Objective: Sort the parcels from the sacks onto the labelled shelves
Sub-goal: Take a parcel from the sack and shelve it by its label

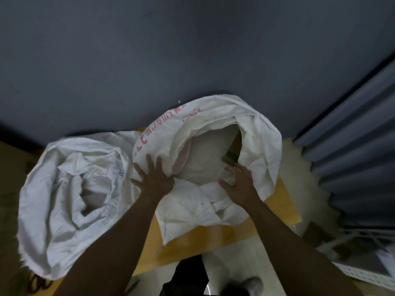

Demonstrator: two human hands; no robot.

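Nearest you, a shoe (pixel 253 284) shows on the pale floor (pixel 239 251) at the edge of the yellow worktop (pixel 192 238). Your bare forearms reach forward over it. Your left hand (pixel 152 178) lies flat with its fingers spread wide, pressing on the near rim of the printed sack (pixel 263 150), a white sack with red lettering. Your right hand (pixel 237 182) rests on the folded rim at the mouth, fingers bent over it; you cannot tell whether they grip the cloth. Inside the open mouth lies a soft white parcel (pixel 210 154), with a pink edge (pixel 183 159) at its left and a green bit (pixel 232 155) at its right. A second white sack (pixel 64 184) sits crumpled just beside the first, on your left. Grey shelves (pixel 352 146) stand to the right, and a dark wall (pixel 171 60) rises behind.
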